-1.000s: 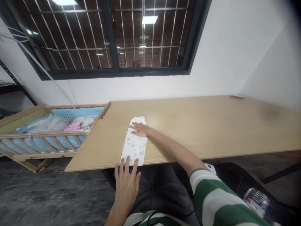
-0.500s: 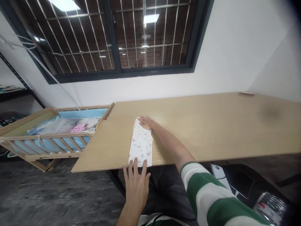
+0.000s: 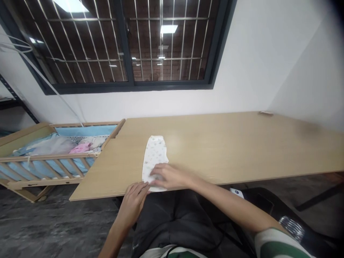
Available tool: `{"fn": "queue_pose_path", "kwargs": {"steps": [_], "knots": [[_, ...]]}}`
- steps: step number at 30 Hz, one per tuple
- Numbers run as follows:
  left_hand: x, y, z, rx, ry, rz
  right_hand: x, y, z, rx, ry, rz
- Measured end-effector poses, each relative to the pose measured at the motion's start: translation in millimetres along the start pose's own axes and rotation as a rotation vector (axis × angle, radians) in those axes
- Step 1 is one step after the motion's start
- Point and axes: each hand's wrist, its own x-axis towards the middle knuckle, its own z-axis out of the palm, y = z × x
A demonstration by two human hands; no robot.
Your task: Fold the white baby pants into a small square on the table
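A folded white cloth [image 3: 156,150] with small prints, possibly a baby garment, lies lengthwise on the wooden table [image 3: 215,147], its near end at the front edge. My left hand [image 3: 134,196] is at the cloth's near left corner, fingers closed together on its edge. Over the near part of the cloth is my right hand [image 3: 166,176], fingers curved and thumb apart from them, with the fingertips touching or just above the fabric. The far end of the cloth lies flat, and its right side has a small notch. The hands cover part of its near end.
A wooden crib [image 3: 53,156] with blue lining and bedding stands against the table's left end. A barred window [image 3: 129,46] is behind. At lower right, a dark surface holds a clear plastic item [image 3: 291,227] and a white object [image 3: 237,192].
My right hand has come from the cloth's far end back to its near end. My left hand has shifted left, its fingers closing at the corner. The view has tilted and turned slightly.
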Motion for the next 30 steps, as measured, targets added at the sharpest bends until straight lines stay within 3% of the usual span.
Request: {"fn": "queue_pose_path", "kwargs": {"steps": [3, 6, 13, 21, 24, 27, 30], "knots": [[-2, -4, 1, -0.044, 0.063, 0.099, -31, -26, 14, -0.147, -0.035, -0.011], [-5, -6, 2, -0.084, 0.095, 0.135, -48, -33, 27, -0.261, 0.006, 0.017], [-10, 3, -6, -0.107, 0.113, 0.171, -67, -45, 40, -0.251, 0.115, 0.033], [-11, 27, -37, -0.208, 0.042, 0.197, -83, -79, 1, -0.017, 0.123, 0.128], [-4, 33, -53, -0.311, 0.096, 0.198, -85, -89, -17, 0.078, 0.146, 0.142], [16, 33, -72, -0.386, 0.188, 0.176, -83, -91, -37, 0.157, 0.2, 0.175], [51, 24, -89, -0.372, 0.237, 0.14, -70, -76, -59, 0.227, 0.289, 0.213]]}}
